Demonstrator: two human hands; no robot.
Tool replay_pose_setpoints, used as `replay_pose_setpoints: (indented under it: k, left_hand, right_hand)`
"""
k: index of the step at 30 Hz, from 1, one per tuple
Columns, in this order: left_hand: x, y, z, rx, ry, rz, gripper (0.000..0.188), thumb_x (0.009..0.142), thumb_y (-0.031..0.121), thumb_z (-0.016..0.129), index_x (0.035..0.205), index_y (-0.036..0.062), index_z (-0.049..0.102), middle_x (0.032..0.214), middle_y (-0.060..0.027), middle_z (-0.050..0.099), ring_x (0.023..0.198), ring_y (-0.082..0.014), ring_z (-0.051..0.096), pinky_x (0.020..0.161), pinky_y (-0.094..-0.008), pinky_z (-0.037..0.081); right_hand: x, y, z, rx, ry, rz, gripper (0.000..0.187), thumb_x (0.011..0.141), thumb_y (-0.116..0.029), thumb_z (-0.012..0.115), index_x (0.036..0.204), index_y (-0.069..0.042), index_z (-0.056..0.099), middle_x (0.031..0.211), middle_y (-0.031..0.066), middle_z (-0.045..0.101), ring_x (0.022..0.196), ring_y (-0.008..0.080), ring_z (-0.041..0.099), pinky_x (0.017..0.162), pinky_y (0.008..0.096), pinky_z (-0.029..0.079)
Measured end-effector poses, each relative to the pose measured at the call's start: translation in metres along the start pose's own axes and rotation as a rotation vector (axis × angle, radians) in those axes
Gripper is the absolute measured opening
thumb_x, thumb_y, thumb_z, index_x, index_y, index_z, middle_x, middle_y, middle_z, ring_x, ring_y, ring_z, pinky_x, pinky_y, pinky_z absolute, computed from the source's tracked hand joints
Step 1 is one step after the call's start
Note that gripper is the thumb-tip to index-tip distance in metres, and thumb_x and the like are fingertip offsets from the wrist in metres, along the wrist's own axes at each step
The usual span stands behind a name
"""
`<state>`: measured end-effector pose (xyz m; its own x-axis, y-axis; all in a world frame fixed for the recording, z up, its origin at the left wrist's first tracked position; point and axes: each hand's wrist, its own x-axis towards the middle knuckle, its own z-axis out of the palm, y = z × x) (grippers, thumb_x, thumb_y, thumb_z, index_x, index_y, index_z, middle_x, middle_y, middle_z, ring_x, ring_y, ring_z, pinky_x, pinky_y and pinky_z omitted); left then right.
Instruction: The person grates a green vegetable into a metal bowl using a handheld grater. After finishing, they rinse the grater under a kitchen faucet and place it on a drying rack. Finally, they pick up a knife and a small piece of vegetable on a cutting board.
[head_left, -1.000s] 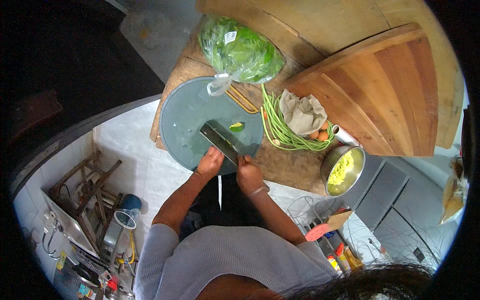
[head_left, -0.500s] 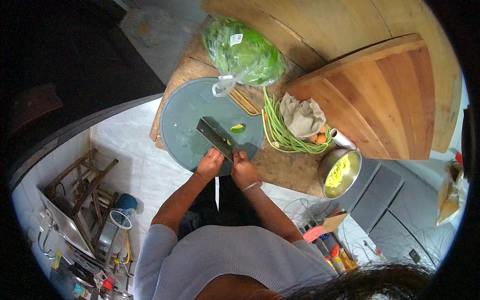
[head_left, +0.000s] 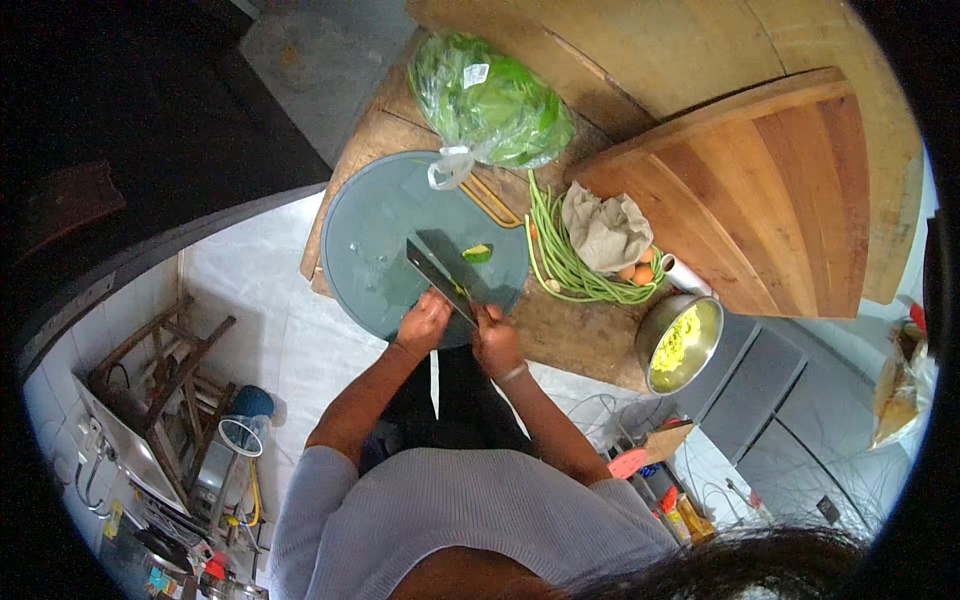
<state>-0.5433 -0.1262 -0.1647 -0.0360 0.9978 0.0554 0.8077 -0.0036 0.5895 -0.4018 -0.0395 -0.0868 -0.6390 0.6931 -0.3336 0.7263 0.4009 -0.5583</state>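
Note:
My right hand (head_left: 497,345) is wrapped round the handle of a dark, broad-bladed cleaver (head_left: 432,268). Its blade slants up and to the left above the round grey-green cutting board (head_left: 375,220). Close to the blade's near side, my left hand (head_left: 426,318) has its fingers curled in; whatever they hold is hidden. A small green-yellow bit (head_left: 460,288) shows at the blade beside my hands. Farther right on the board lies a cut piece of green vegetable (head_left: 477,253) with a pale yellow inside.
Behind the board sits a plastic bag of leafy greens (head_left: 490,110). Long green beans (head_left: 560,262), a crumpled beige bag (head_left: 607,232) and brown eggs (head_left: 642,273) lie to the right. A steel bowl (head_left: 710,345) with yellow-green shreds stands at the table (head_left: 570,335) edge. A large wooden board (head_left: 750,200) rests behind.
The cleaver has shifted slightly right and its blade has tipped more onto its edge. My right hand has moved a little right and nearer to me. The left hand stays almost in place.

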Motion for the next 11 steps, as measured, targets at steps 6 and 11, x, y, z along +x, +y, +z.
replay_pose_setpoints:
  k: [6, 11]
  left_hand:
    - [0.001, 0.0, 0.002, 0.003, 0.041, 0.03, 0.028, 0.071, 0.008, 0.053, 0.097, 0.0004, 0.059, 0.106, -0.0105, 0.053, 0.104, -0.0277, 0.051, 0.084, -0.032, 0.047]
    - [-0.004, -0.003, 0.004, -0.004, 0.002, 0.018, 0.028, 0.072, 0.008, 0.054, 0.098, 0.0012, 0.059, 0.108, -0.0105, 0.053, 0.106, -0.0277, 0.05, 0.084, -0.032, 0.047]
  right_hand:
    - [-0.004, 0.0, -0.003, -0.089, -0.136, 0.051, 0.032, 0.073, -0.003, 0.052, 0.105, -0.001, 0.054, 0.092, 0.0206, 0.055, 0.073, 0.0378, 0.057, 0.064, 0.0439, 0.049]
    - [-0.001, 0.004, 0.016, 0.035, 0.011, 0.052, 0.032, 0.075, -0.004, 0.051, 0.107, -0.001, 0.054, 0.094, 0.0217, 0.055, 0.079, 0.0386, 0.057, 0.068, 0.043, 0.049]
